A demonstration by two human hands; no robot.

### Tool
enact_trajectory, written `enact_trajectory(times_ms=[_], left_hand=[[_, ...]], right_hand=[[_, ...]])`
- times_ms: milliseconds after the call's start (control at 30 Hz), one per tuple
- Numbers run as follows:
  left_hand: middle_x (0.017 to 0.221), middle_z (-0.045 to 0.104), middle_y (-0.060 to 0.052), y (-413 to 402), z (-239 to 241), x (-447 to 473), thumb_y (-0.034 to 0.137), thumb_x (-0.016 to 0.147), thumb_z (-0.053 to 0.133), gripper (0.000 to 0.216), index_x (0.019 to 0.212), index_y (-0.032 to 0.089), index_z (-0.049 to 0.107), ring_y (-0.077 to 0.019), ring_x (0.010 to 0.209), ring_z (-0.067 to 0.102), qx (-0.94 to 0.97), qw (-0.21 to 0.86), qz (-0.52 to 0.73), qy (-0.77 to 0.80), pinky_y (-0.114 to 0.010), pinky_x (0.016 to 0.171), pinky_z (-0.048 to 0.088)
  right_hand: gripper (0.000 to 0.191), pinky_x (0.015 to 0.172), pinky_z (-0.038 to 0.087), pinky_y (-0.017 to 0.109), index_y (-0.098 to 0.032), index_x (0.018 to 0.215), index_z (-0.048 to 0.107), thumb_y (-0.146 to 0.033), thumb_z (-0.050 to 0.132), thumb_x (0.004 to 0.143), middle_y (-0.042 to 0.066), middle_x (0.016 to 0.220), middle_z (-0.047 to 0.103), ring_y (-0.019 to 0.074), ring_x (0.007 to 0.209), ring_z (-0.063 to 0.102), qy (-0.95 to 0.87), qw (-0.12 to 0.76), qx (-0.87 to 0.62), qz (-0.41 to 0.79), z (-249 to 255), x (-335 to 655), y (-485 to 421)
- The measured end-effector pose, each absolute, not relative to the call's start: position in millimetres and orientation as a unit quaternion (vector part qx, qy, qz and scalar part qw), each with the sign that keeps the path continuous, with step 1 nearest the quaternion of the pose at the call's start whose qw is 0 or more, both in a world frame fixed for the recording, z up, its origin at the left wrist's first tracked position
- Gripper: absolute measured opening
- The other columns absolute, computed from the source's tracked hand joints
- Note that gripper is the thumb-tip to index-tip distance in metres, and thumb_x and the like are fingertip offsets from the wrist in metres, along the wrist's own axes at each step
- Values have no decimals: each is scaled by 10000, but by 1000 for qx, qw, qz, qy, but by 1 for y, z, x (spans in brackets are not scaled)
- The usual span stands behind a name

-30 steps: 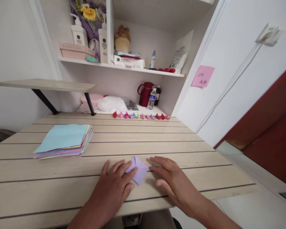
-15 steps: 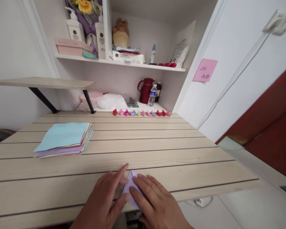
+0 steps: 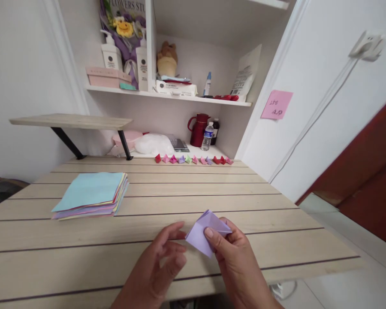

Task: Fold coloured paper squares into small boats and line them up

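Note:
A folded piece of purple paper (image 3: 199, 235) is held above the front of the wooden table, its layers slightly parted along the upper right side. My right hand (image 3: 236, 253) pinches it at its right part, thumb on top and fingers beneath. Just left of the paper, my left hand (image 3: 162, 262) is apart from it, fingers curved and spread with a gap between thumb and fingertips. Along the table's far edge stands a row of small folded paper pieces (image 3: 188, 159) in red, pink, purple and green.
On the left of the slatted table (image 3: 148, 201) lies a stack of coloured paper sheets (image 3: 91, 191), light blue on top. Behind it stands a small raised shelf (image 3: 73, 121) on black legs. A red jug (image 3: 198, 130) and a water bottle (image 3: 207, 136) stand at the back.
The purple paper has come up off the table and turned, now in my right hand's pinch. My left hand has drawn away from it. The head view has tilted up a little.

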State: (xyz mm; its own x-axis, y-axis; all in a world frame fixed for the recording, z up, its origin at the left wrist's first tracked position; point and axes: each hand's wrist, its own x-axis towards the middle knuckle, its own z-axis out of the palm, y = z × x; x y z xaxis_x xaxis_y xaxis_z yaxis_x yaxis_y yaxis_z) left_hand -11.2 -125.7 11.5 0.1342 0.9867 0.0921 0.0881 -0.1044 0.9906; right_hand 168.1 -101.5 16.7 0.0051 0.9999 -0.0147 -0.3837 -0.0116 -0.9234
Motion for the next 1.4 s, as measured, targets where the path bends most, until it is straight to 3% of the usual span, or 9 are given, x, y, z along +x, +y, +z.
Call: enact_trajectory(times_ms=[167,267,467,667,900,1000,1133,1267,1400], left_hand=[[834,724,-40,-116,30,15,602,740,687,461,951,192,706,-206,830,659,534,526,478,458,-310,782,490],[674,671,-3,-110,38,17,533,731,658,334,710,200,669,-176,707,626,502,489,472,535,-277,694,462],[626,645,3,-81,49,-3,503,657,600,311,679,194,617,-147,619,591,582,513,267,572,-280,657,455],[464,545,36,-36,43,-8,337,646,609,147,615,195,593,-127,441,498,638,484,109,589,-251,471,359],[567,637,9,-27,54,10,321,690,688,162,610,204,610,-190,603,636,764,299,32,571,-289,580,449],[947,732,-94,-44,61,12,222,788,625,112,884,182,667,-285,934,676,794,156,57,584,-428,841,486],[1495,480,-156,-76,47,12,93,939,363,359,1186,173,612,-290,1386,432,830,9,111,547,-568,1157,207],[1423,579,-115,-106,10,6,471,954,486,460,1290,168,569,-276,1315,524,880,-175,166,409,-537,1109,317],[1339,645,-125,-123,-12,-7,582,893,544,627,1307,111,553,-257,1166,636,858,-259,173,408,-462,945,432]], right_hand=[[354,622,446,241,-178,824,623,-393,867,683,-12,701,622,133,647,533,-362,587,-363,626,18,161,-100],[340,631,452,236,-185,829,612,-405,846,717,-16,710,636,132,651,553,-372,576,-365,629,18,161,-103],[409,794,543,344,-251,1205,578,-546,580,922,68,1109,689,211,883,676,-497,574,-411,505,18,197,-92],[210,975,489,392,-258,1004,698,-365,518,989,55,1075,714,234,1099,630,-760,431,-388,295,27,231,-75],[405,1043,456,392,-237,1271,645,-85,463,942,60,1258,691,206,1210,592,-912,255,-281,157,14,221,-71],[390,1058,446,404,-226,1260,658,-95,495,930,61,1264,690,221,1231,578,-913,248,-290,146,10,221,-70],[334,1068,432,392,-237,1242,670,-150,531,951,56,1262,689,218,1225,578,-906,254,-300,159,8,223,-70],[374,1084,402,406,-276,1315,619,-194,568,953,37,1288,669,221,1233,563,-907,242,-307,160,8,222,-73],[492,1099,369,446,-292,1409,528,-391,633,938,46,1382,601,261,1285,503,-910,213,-316,162,12,224,-81]])
